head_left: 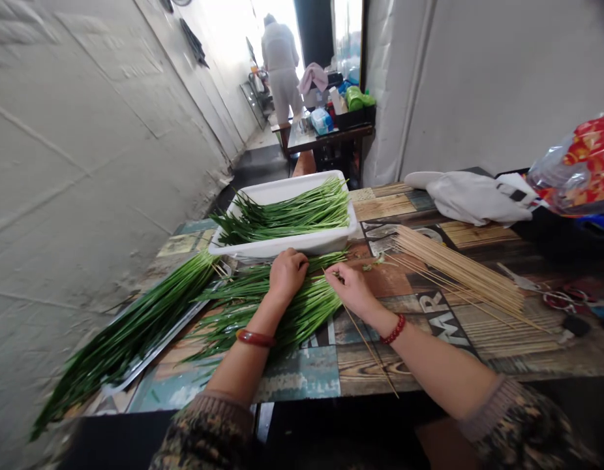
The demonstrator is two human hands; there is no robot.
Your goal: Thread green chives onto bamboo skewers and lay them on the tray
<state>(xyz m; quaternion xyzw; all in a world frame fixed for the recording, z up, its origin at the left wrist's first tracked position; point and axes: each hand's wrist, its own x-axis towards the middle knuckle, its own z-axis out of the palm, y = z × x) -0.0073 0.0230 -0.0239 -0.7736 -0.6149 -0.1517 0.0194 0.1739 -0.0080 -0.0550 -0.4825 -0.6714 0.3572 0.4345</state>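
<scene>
Loose garlic chives [312,310] lie spread on the table in front of me. My left hand [287,273] rests over them with its fingers curled in, closed on some stalks; its fingertips are partly hidden. Just to the right, my right hand [349,290] pinches a thin bamboo skewer [368,343] at the pale ends of the chives. The skewer's long end slants down towards the table's near edge. Behind both hands stands a white plastic tub [282,248] with more chives [292,212] in it.
On the left, a silver tray [160,346] carries a large bunch of chives [150,320]. A pile of bamboo skewers [458,267] lies at right, near scissors [522,281], a white cap [468,196] and a plastic bag [576,163]. A person [281,62] stands far back beside a cluttered table [326,136].
</scene>
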